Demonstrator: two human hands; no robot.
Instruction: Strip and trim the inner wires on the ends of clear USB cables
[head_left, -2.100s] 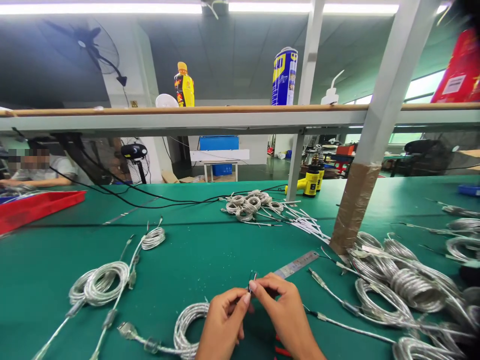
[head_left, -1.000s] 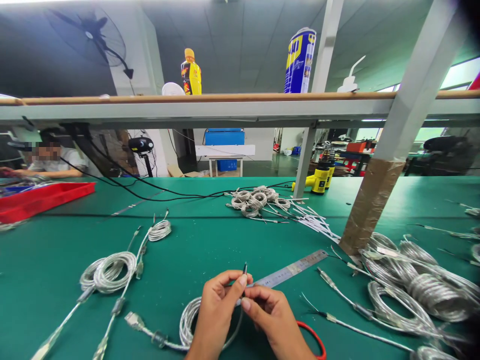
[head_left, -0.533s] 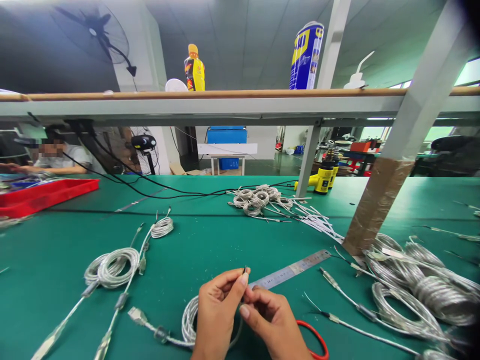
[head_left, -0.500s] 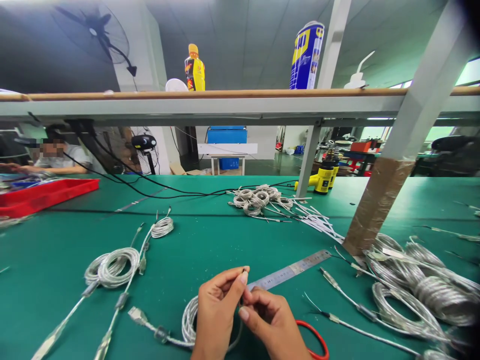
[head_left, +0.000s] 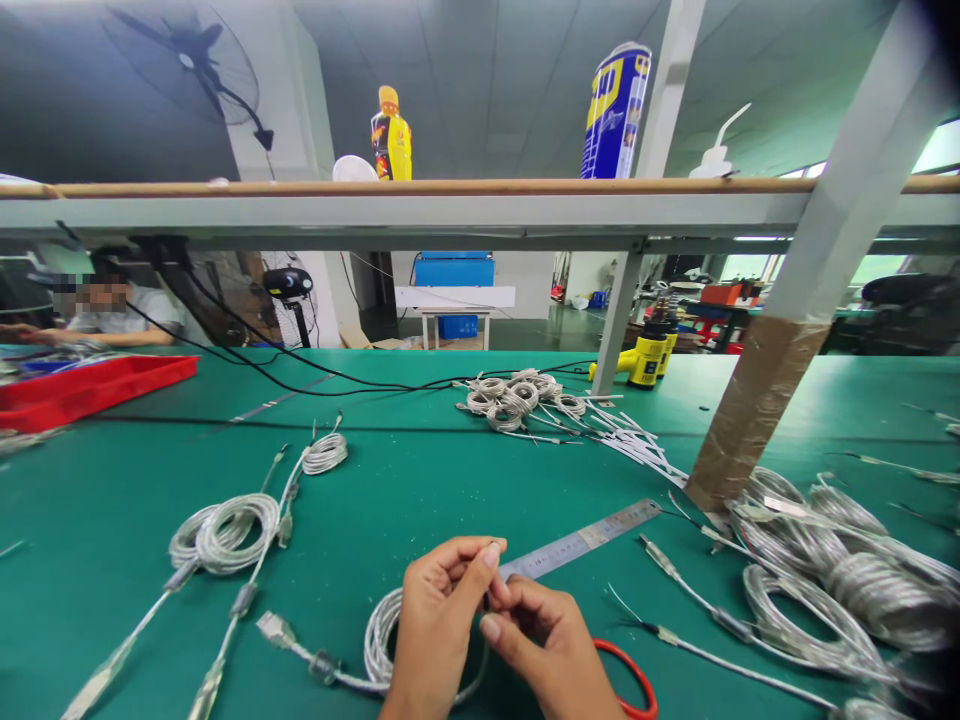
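Note:
My left hand (head_left: 442, 615) is closed in a pinch, thumb against forefinger, at the thin end of a USB cable; the tip is mostly hidden by the fingers. Close beside it, my right hand (head_left: 544, 640) also pinches the cable, just below the left fingertips. The USB cable (head_left: 381, 640) lies coiled by my left wrist, its plug (head_left: 276, 632) pointing left, and a strand rises between my hands. Behind my fingers a steel ruler (head_left: 581, 542) lies slanted on the green table. A red handle loop (head_left: 634, 680) shows by my right wrist, the tool's other end hidden.
Coiled cables lie at left (head_left: 238, 535), in a back heap (head_left: 517, 398) and in a large right-hand pile (head_left: 862, 590). A taped post (head_left: 750, 410) stands at right near a yellow heat gun (head_left: 643, 360). A red tray (head_left: 112, 385) sits far left; a co-worker (head_left: 124, 310) sits behind.
Both hands have shifted very slightly to the right, still pinching at the same place. The left fingertips cover more of the cable's dark tip. The things on the table have not moved.

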